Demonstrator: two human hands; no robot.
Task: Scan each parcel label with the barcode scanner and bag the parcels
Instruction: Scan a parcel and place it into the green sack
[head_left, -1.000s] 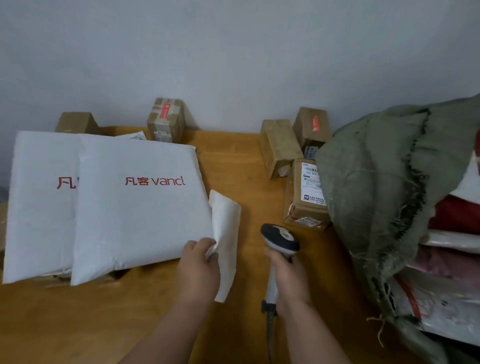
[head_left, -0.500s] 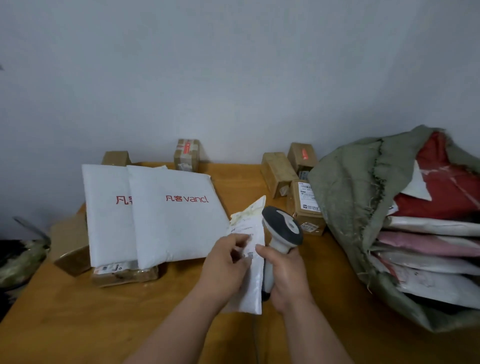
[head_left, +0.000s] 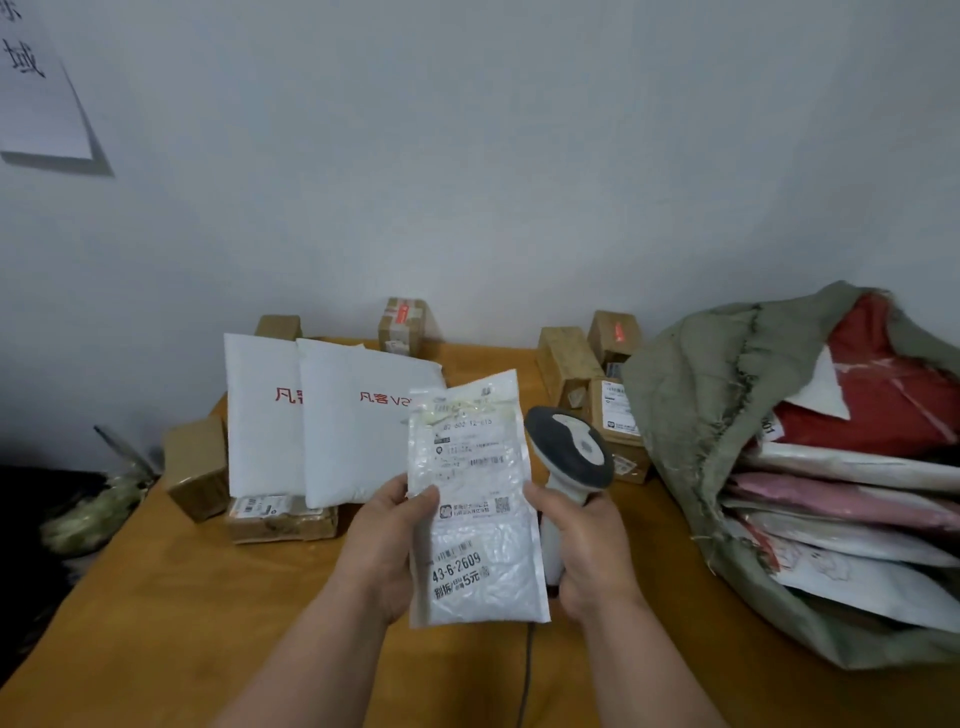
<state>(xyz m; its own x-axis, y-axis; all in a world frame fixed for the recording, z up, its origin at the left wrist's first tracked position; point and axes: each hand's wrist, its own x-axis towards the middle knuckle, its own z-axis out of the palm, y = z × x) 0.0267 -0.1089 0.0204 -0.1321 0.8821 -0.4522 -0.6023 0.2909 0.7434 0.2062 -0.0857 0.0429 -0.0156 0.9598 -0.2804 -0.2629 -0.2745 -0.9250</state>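
white bubble mailer (head_left: 475, 499) stands upright above the worktop (head_left: 182, 623), label facing us. our left hand (head_left: 384, 551) pinches its left edge, thumb on the front. our right hand (head_left: 587, 556) is wrapped round the grey barcode scanner (head_left: 569, 452), touching the mailer's right edge. green sack (head_left: 691, 415) of parcels lies at right; two white vancl mailers (head_left: 332, 431) and brown boxes (head_left: 569, 364) sit behind.

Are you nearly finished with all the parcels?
Not yet. The green sack already holds several parcels. The left hand holds a white padded mailer, label up, while the right hand holds the scanner. Two big white mailers and some cardboard boxes still wait on the table.
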